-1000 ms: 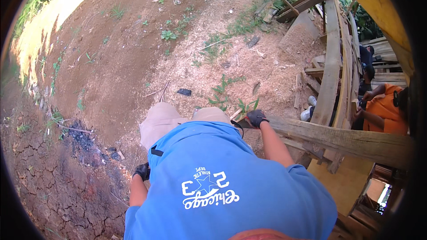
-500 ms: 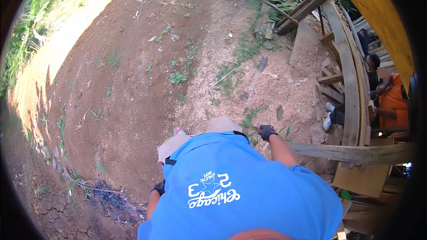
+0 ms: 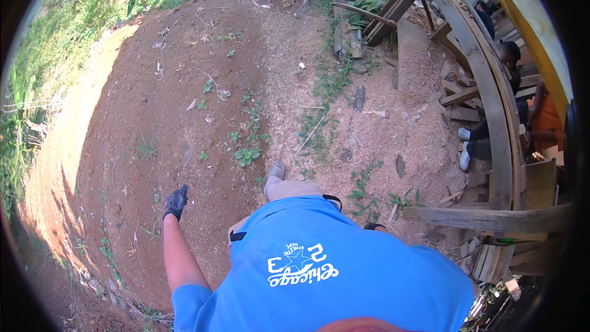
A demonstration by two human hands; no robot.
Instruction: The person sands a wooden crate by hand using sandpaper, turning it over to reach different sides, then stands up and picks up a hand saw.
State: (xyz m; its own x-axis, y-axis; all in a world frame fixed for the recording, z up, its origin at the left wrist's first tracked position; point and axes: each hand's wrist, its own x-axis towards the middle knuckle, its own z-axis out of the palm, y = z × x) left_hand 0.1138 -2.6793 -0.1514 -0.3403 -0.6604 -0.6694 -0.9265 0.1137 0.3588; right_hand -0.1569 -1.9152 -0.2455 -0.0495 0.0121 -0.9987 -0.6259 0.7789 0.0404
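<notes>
My left hand [image 3: 176, 203], in a dark glove, is held out to the left above bare brown soil. Its fingers are curled in, and nothing shows in them. My right hand [image 3: 373, 226], also dark-gloved, is mostly hidden behind my blue shirt [image 3: 344, 264]; only a sliver shows near a wooden beam [image 3: 485, 214], and its fingers cannot be seen. One grey shoe [image 3: 277, 169] is forward on the ground, below a beige trouser leg [image 3: 294, 189].
Wood shavings [image 3: 381, 129] cover the ground ahead to the right. A curved plank frame [image 3: 485, 74] stands at right, with a person in orange [image 3: 546, 124] and white shoes [image 3: 464, 147] beyond it. Small weeds [image 3: 247, 157] grow ahead; dense plants [image 3: 61, 31] line the far left.
My left hand has swung forward and out to the left, while my right hand has gone back behind the shirt. A shoe has come forward, and the view has shifted.
</notes>
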